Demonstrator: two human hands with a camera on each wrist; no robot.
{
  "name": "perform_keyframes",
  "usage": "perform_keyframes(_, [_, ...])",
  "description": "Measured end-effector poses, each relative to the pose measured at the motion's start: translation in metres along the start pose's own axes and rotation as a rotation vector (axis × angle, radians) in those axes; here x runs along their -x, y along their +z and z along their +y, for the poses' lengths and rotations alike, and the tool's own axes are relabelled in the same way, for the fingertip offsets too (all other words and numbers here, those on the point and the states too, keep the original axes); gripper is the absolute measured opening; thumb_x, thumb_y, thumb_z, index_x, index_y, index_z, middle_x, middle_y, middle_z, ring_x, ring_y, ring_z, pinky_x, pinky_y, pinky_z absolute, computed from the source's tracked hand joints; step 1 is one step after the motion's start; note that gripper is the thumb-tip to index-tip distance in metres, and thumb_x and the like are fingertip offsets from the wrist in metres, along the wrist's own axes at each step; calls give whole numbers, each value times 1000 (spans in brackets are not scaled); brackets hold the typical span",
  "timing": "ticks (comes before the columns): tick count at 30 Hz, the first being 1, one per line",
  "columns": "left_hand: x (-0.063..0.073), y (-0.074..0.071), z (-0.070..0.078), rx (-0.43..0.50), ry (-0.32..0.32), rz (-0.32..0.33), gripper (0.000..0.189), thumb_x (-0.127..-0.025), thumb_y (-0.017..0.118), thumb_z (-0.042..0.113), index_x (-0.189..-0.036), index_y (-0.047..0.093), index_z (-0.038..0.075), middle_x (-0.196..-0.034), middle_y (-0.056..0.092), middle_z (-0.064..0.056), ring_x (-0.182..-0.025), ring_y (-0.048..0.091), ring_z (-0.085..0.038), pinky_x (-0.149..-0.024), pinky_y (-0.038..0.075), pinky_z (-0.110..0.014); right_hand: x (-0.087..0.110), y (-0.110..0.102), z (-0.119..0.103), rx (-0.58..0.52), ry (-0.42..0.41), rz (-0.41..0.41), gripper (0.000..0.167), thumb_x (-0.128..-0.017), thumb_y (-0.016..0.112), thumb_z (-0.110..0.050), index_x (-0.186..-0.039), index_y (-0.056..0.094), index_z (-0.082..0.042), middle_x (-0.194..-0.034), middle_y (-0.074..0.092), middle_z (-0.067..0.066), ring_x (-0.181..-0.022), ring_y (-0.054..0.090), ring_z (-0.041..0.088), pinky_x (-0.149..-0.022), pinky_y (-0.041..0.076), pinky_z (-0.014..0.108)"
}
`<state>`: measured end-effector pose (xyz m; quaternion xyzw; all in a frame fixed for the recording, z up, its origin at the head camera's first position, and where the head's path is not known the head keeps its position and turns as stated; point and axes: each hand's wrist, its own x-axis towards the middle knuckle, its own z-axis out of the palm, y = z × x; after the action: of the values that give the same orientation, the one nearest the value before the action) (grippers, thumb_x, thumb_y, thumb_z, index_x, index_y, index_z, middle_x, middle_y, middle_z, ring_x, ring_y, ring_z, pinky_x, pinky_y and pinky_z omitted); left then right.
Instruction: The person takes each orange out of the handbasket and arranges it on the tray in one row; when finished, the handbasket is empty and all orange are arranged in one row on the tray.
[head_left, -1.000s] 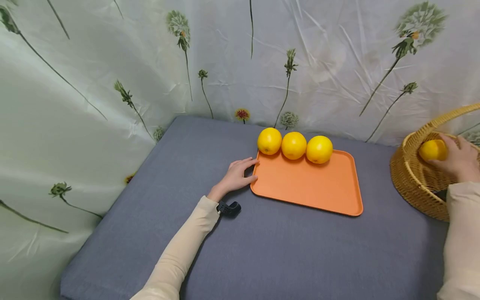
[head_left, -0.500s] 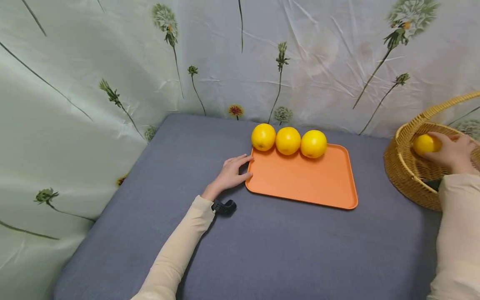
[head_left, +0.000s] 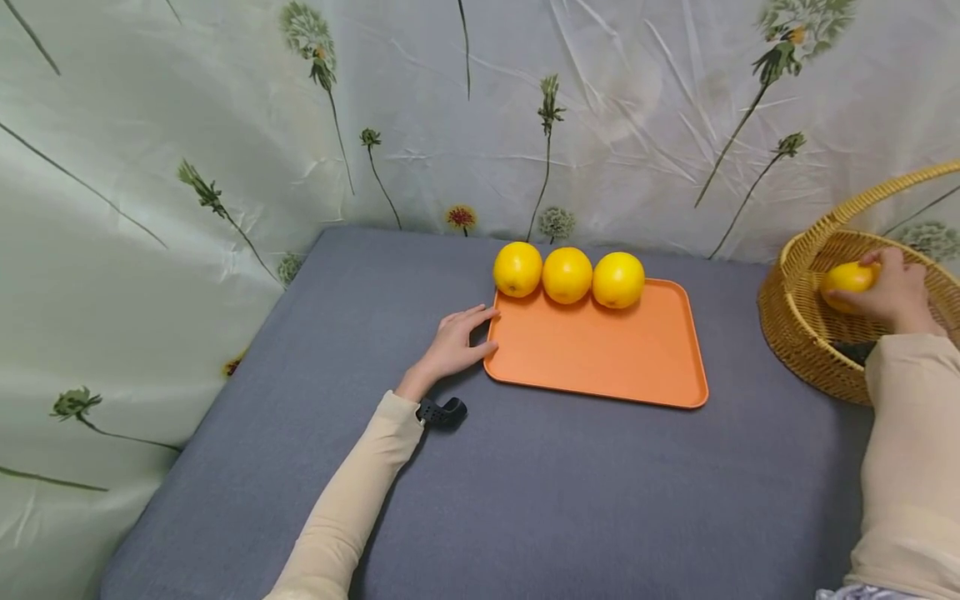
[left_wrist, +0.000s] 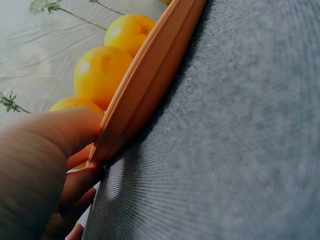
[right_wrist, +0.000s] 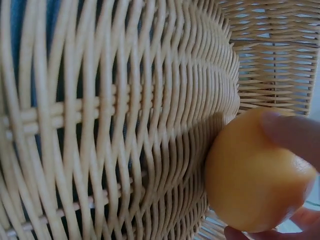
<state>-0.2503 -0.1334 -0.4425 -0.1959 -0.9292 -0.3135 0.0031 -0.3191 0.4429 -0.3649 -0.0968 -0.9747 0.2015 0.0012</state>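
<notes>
An orange tray lies on the grey-blue surface, with three oranges in a row along its back edge: a left one, a middle one and a right one. My left hand touches the tray's left rim, its thumb and fingers spread apart. In the left wrist view its thumb meets the rim. Inside the wicker basket at far right, my right hand grips another orange. In the right wrist view this orange sits close against the woven wicker.
The basket's tall handle arches over its opening. A curtain printed with dandelions hangs behind and to the left of the padded surface. A dark wrist strap sits on the left wrist.
The whole scene shifts slightly left and up as the head view turns. My right hand keeps its orange inside the basket. My left hand stays at the tray's rim.
</notes>
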Motion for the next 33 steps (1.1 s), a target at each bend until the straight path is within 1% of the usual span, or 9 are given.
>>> perform_keyframes(4, [0, 1, -1, 1, 2, 2, 55, -87, 62, 28, -138, 48, 11, -143, 48, -10, -139, 37, -26, -111, 22, -53, -4, -4, 4, 43, -115, -12, 67, -86, 54, -27, -134, 25, 10, -123, 23, 47, -110, 22, 61, -87, 24, 64])
perform_keyframes(9, [0, 3, -2, 8, -8, -1, 55, -88, 62, 28, -138, 48, 12, -144, 47, -10, -139, 36, -27, -112, 21, -52, -7, -12, 8, 145, -253, -24, 66, -83, 58, -33, -128, 41, 12, -117, 41, 46, -99, 40, 57, -81, 30, 55])
perform_keyframes(15, [-2, 1, -1, 13, -8, -10, 55, -88, 61, 28, -138, 47, 11, -145, 46, -13, -139, 36, -28, -112, 21, -52, 3, -27, -1, 99, -191, -109, 70, -88, 55, -36, -138, 33, 8, -131, 31, 46, -103, 39, 55, -81, 33, 57])
perform_keyframes(19, [-3, 0, -1, 16, -15, -16, 55, -88, 61, 28, -138, 47, 11, -145, 45, -12, -139, 36, -28, -112, 20, -52, 9, -33, -8, 26, -163, -126, 74, -89, 56, -37, -145, 27, 2, -144, 18, 41, -104, 37, 53, -71, 35, 43])
perform_keyframes(23, [-2, 0, -2, 13, -19, -24, 55, -88, 61, 29, -139, 47, 12, -145, 46, -11, -140, 36, -27, -113, 20, -52, 14, -34, -11, -22, -142, -105, 65, -88, 57, -41, -146, 28, -34, -147, 18, 38, -105, 36, 51, -68, 33, 35])
perform_keyframes(26, [-1, 2, -2, 12, -15, -21, 55, -88, 61, 29, -138, 48, 12, -144, 47, -11, -140, 36, -27, -112, 21, -52, 19, -35, -12, -50, -132, -101, 59, -88, 58, -42, -137, 27, -48, -147, 20, 37, -102, 36, 48, -67, 34, 32])
perform_keyframes(28, [-2, 2, -2, 13, -8, -16, 55, -88, 61, 29, -138, 48, 11, -144, 47, -11, -140, 36, -27, -112, 21, -52, 23, -37, -15, -67, -132, -95, 62, -88, 59, -41, -142, 29, -41, -147, 21, 36, -98, 38, 43, -63, 35, 26])
perform_keyframes(31, [-4, 1, -1, 8, -2, -8, 55, -88, 61, 28, -138, 48, 11, -144, 47, -12, -139, 37, -27, -112, 22, -52, 28, -40, -17, -84, -138, -73, 61, -87, 62, -39, -139, 31, -40, -145, 24, 34, -87, 44, 17, -57, 32, 16])
perform_keyframes(33, [-5, 1, -1, 3, 2, -1, 55, -88, 61, 28, -138, 48, 11, -143, 48, -12, -139, 37, -27, -112, 22, -53, 32, -42, -20, -89, -143, -63, 64, -86, 63, -38, -142, 33, -34, -145, 26, 33, -82, 41, 7, -56, 32, 14])
